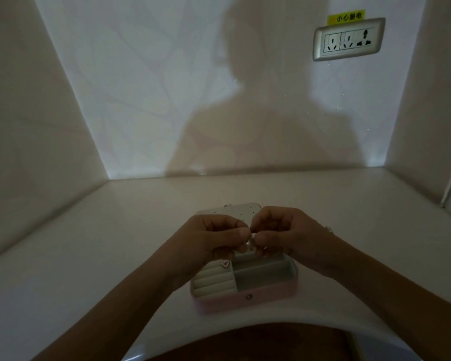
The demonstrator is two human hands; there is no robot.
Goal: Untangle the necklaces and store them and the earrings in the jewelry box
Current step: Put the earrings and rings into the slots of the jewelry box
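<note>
A white tabletop (102, 243) runs back into a dim alcove, closed by pale walls at its far edge and both sides. High on the right of the back wall (141, 87) sits a silver socket panel (349, 39) under a yellow label (346, 17). A broad shadow (266, 121) darkens that wall, cool light flanking it

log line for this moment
left hand: pinches small shiny piece | right hand: pinches same piece | jewelry box: open, under hands | heart-shaped earring: in box's ring rolls

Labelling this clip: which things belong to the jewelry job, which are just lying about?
Job: jewelry box, heart earring lying in it, small pearly piece pinched by left hand and right hand.
Lying about: wall socket, yellow sticker.
</note>
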